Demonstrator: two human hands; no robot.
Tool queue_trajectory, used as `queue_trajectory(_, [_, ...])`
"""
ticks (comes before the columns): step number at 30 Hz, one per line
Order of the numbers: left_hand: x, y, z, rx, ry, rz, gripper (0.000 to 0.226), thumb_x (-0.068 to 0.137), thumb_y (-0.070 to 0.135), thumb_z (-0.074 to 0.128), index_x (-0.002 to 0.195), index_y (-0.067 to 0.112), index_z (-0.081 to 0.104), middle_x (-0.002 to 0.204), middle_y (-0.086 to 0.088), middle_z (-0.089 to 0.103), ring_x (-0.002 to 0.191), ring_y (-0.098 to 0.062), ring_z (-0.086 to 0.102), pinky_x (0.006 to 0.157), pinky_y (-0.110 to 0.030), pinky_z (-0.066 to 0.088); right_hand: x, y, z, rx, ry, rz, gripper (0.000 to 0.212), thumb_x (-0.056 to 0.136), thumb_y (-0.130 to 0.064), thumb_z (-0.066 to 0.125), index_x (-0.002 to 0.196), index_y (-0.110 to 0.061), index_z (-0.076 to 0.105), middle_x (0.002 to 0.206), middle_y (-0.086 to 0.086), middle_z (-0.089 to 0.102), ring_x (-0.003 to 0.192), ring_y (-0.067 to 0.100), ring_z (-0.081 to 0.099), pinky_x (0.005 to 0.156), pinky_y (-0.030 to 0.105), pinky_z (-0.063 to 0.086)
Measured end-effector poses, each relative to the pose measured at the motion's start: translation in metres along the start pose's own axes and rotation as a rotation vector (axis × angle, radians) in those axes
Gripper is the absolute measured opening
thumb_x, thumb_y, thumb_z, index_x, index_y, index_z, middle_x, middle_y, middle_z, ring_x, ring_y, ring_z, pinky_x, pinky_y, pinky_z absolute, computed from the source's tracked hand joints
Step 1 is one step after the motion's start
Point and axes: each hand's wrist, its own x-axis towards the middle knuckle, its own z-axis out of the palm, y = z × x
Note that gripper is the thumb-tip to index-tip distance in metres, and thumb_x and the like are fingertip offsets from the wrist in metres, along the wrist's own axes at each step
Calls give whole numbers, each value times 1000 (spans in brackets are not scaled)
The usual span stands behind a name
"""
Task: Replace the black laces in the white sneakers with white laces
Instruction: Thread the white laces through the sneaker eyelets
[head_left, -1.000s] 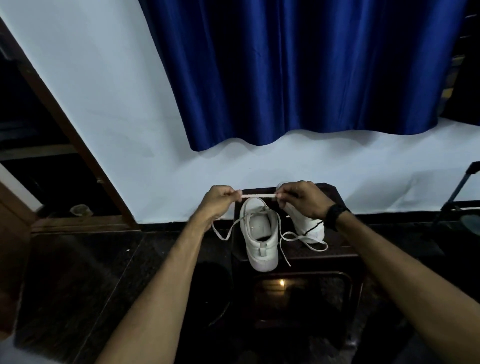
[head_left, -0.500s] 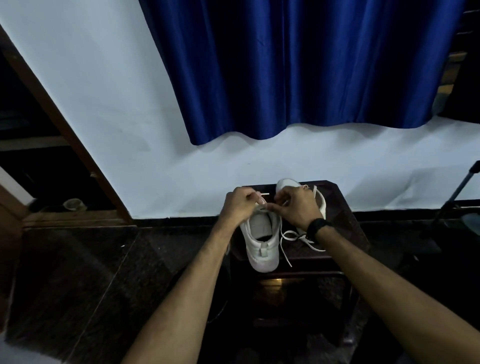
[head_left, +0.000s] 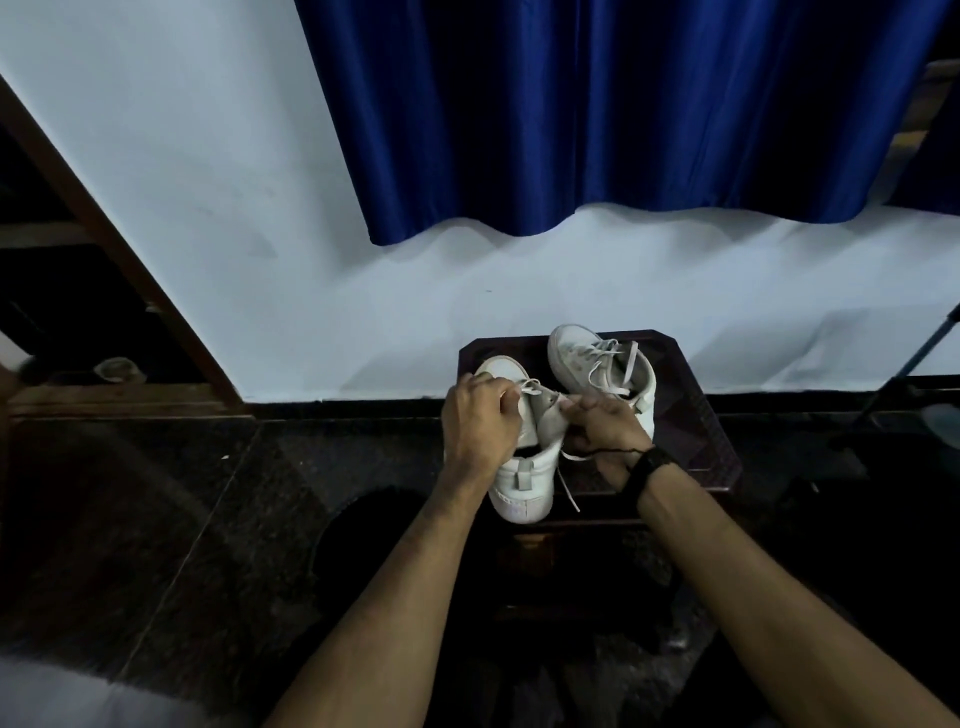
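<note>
Forearms reach in from the near edge to a dark tabletop (head_left: 696, 441), where the near sneaker (head_left: 524, 483) stands heel toward the camera. Over its throat the left hand (head_left: 480, 421) has its fingers curled, pinching the white lace (head_left: 531, 385), while the right hand (head_left: 605, 421), a dark band (head_left: 649, 465) at its wrist, grips the tongue side with fingers bent, a loose lace end (head_left: 569, 493) trailing near. Farther right stands the second sneaker (head_left: 597, 366), white-laced, before a pale wall (head_left: 208, 208) and blue curtain (head_left: 597, 114).
</note>
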Motion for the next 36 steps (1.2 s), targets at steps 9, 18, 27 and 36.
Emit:
queue_trajectory(9, [2,-1,9,60,31,188,14,86,31,65,89,27,78,79,7,71,81,-19,56,74,-35,36,1,15,-5,195,-95,44,20,100,-4,46,93,2,64,75,12,68,65,21,63,55,23,53])
queue_trajectory(18, [1,1,7,85,22,241,10,82,26,66,75,25,75,66,5,64,75,-19,53,70,-34,33,3,18,-5,41,-53,-18,15,99,-7,53,94,-4,67,67,2,71,58,11,66,51,19,52])
queue_trajectory(27, [0,4,2,124,15,309,14,82,24,62,71,22,71,63,5,59,74,-20,50,69,-35,35,20,25,-7,-359,43,-185,18,92,-28,63,103,-18,75,92,-1,76,90,19,70,90,42,55])
queue_trajectory(36, [-2,9,-2,192,21,264,9,76,18,63,71,21,70,64,3,61,74,-20,52,69,-35,35,3,13,1,-564,83,-441,19,96,-16,60,105,-6,74,90,3,72,85,13,65,74,15,43])
